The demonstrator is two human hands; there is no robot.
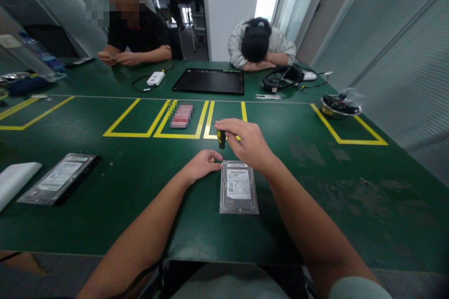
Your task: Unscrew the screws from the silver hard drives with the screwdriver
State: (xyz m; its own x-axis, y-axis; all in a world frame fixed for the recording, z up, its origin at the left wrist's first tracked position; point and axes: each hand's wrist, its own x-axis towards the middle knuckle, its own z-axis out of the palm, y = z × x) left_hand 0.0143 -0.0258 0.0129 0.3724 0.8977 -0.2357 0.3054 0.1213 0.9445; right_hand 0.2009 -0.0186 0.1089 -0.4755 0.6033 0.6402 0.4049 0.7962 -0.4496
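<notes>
A silver hard drive [240,189] with a white label lies flat on the green table in front of me. My right hand [247,142] is closed around a black and yellow screwdriver [221,139], held upright with its shaft pointing down at the drive's far left corner. At that same corner, the thumb and forefinger of my left hand [203,166] come together beside the screwdriver's tip. Whatever is between those fingertips is too small to make out.
A second hard drive [59,177] lies to the left, beside a white object [16,180]. Farther back are a black panel [209,81], a head strap device [282,77], and a bowl of dark parts [340,105]. Two people sit across the table.
</notes>
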